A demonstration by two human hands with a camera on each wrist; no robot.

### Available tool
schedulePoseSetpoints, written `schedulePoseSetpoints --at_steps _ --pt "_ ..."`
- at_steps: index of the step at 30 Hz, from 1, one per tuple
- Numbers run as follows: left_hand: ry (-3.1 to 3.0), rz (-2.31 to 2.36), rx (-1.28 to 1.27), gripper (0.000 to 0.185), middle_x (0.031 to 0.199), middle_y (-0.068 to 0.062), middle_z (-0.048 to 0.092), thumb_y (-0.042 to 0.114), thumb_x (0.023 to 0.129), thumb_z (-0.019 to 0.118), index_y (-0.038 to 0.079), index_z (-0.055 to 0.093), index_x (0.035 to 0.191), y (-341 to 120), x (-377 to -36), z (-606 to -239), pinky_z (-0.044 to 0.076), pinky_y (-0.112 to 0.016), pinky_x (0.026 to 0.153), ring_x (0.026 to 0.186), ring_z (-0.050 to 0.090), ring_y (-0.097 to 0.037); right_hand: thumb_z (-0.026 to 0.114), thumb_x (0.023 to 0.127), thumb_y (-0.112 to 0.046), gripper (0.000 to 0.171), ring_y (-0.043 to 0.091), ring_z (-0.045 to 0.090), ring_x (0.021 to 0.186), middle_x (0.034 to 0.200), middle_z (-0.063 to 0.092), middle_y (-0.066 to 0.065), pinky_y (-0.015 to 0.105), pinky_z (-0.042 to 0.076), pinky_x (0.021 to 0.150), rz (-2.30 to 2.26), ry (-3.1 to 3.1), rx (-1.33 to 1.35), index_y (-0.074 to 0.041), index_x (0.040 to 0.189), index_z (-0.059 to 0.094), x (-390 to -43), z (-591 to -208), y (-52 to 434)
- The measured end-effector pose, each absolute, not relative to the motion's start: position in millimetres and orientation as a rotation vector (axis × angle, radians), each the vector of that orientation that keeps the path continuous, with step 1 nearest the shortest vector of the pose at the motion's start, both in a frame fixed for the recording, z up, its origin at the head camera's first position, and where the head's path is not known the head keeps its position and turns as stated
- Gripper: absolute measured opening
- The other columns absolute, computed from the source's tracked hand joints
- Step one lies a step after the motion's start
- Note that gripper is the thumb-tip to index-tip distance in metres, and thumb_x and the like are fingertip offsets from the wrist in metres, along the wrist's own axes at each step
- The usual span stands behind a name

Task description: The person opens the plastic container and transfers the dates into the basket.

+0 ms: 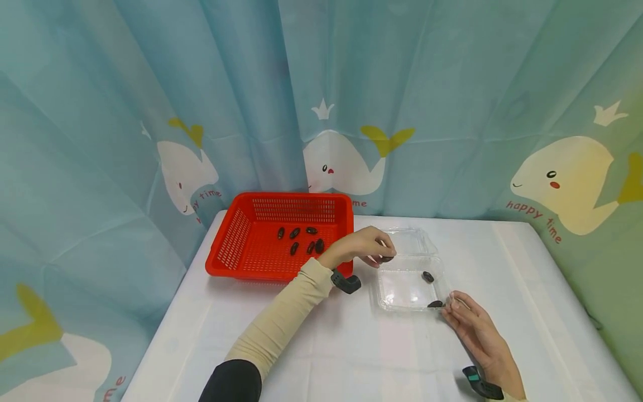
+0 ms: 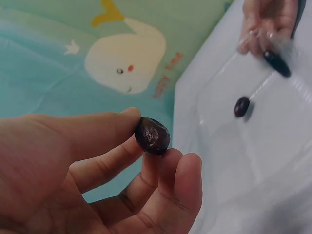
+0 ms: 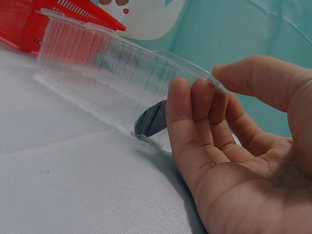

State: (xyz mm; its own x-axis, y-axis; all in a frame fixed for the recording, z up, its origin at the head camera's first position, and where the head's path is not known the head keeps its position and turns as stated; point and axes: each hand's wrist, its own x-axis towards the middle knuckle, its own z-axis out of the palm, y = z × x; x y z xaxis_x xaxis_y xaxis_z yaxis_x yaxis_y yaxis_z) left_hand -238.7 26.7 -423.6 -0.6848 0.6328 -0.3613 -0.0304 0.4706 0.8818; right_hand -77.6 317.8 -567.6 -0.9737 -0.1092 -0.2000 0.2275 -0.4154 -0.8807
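My left hand [image 1: 384, 252] hovers over the back edge of a clear plastic container [image 1: 402, 288] and pinches a dark wrinkled date [image 1: 385, 258] between thumb and fingers. The left wrist view shows that date [image 2: 152, 135] held at the fingertips of the left hand [image 2: 161, 139]. Two more dates [image 1: 428, 276] [image 1: 435, 304] lie inside the container. My right hand [image 1: 452, 298] pinches the container's near right corner. In the right wrist view, the right hand [image 3: 207, 80] has its thumb above and fingers below the rim of the container [image 3: 97, 63], with a date [image 3: 151, 119] behind the wall.
A red plastic basket [image 1: 236, 245] with several dates [image 1: 301, 240] stands at the back left of the white-covered table [image 1: 351, 352]. The container's open lid [image 1: 409, 240] lies behind it. A blue whale-print curtain [image 1: 321, 111] hangs behind the table.
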Motion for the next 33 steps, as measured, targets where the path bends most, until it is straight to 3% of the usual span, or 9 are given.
schedulePoseSetpoints --at_steps 4,12,18,25,33 --pt "2.034 1.266 0.487 0.021 0.086 -0.003 0.065 0.014 0.1 0.068 -0.003 0.073 0.111 11.2 -245.7 -415.6 0.062 -0.052 0.095 0.078 0.062 -0.018 0.048 0.11 -0.006 0.02 0.005 0.067 0.101 0.106 0.065 -0.01 0.02 0.058 0.097 -2.461 1.611 0.2 -0.016 0.123 0.058 -77.5 -567.6 316.8" --pt "2.045 1.314 0.424 0.024 0.09 -0.003 0.066 0.015 0.101 0.068 -0.003 0.072 0.117 -23.3 -259.9 -411.4 0.066 -0.038 0.081 0.076 0.064 -0.017 0.047 0.11 -0.006 0.02 0.005 0.068 0.101 0.106 0.066 -0.01 0.02 0.058 0.097 -2.451 1.615 0.205 -0.017 0.123 0.059 -77.1 -567.7 317.0" --pt "2.056 1.37 0.339 0.024 0.093 -0.003 0.064 0.014 0.103 0.066 -0.002 0.07 0.119 -51.9 -270.6 -414.7 0.058 -0.055 0.101 0.076 0.066 -0.016 0.049 0.11 -0.007 0.019 0.004 0.068 0.1 0.105 0.065 -0.01 0.019 0.058 0.096 -2.439 1.632 0.221 -0.016 0.123 0.058 -77.8 -567.1 317.1" --pt "2.039 1.445 0.196 0.03 0.105 -0.006 0.065 0.013 0.104 0.064 -0.003 0.066 0.129 -85.6 -282.5 -422.7 0.054 -0.055 0.106 0.086 0.066 -0.017 0.048 0.109 -0.006 0.02 0.005 0.068 0.1 0.106 0.066 -0.009 0.02 0.058 0.096 -2.461 1.603 0.208 -0.016 0.123 0.059 -78.1 -567.2 317.5" --pt "2.038 1.462 0.04 0.034 0.099 -0.003 0.066 0.015 0.104 0.063 -0.005 0.065 0.132 -122.9 -294.8 -434.1 0.055 -0.051 0.107 0.081 0.065 -0.017 0.049 0.109 -0.006 0.02 0.006 0.068 0.1 0.105 0.066 -0.009 0.02 0.058 0.096 -2.458 1.586 0.224 -0.017 0.123 0.059 -77.6 -566.3 317.6"
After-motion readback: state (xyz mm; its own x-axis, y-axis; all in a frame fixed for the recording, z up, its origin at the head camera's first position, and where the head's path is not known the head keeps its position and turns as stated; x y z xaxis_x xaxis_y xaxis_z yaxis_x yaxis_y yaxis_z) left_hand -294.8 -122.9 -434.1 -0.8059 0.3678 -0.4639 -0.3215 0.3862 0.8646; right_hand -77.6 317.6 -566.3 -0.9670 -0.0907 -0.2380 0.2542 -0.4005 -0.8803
